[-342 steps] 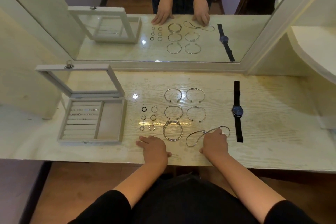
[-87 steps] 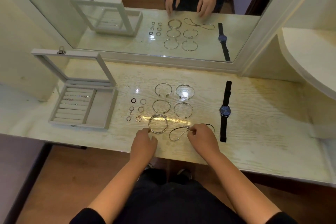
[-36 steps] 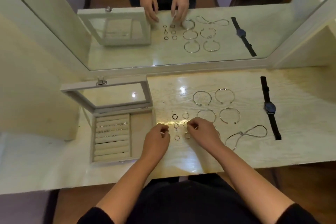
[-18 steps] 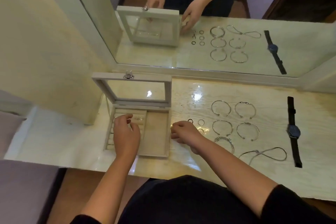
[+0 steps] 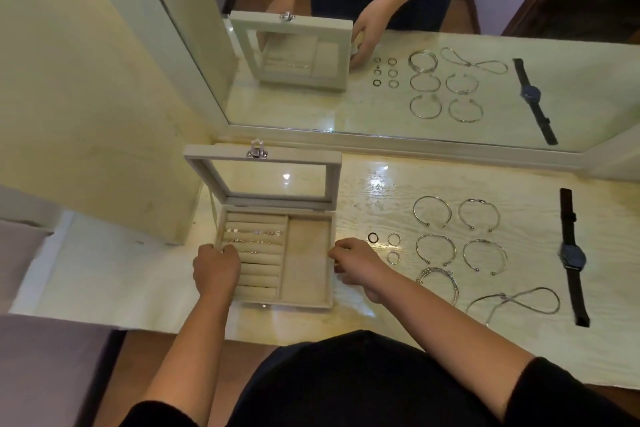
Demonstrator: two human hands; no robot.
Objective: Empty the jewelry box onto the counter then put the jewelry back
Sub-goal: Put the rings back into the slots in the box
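The beige jewelry box (image 5: 306, 255) stands open on the counter, its glass lid (image 5: 263, 177) upright. Small pieces (image 5: 254, 233) sit in its ring rolls and the right compartment is bare. My left hand (image 5: 216, 267) is over the ring rolls, its fingertips curled and pinching at a small ring in the third row. My right hand (image 5: 353, 263) holds the box's right wall with curled fingers. Three rings (image 5: 394, 238) show beside that hand. Several cuff bracelets (image 5: 432, 211), a bangle stack (image 5: 440, 282), a necklace (image 5: 519, 300) and a black watch (image 5: 573, 256) lie to the right.
A mirror (image 5: 381, 45) runs along the back of the pale wood-grain counter (image 5: 381, 184) and repeats the scene. A cream wall panel (image 5: 104, 97) stands close to the box's left. The counter's front edge runs just below the box.
My left hand has gone from the rings on the counter into the box's ring rolls. My right hand has shifted left from the rings to the box's right wall.
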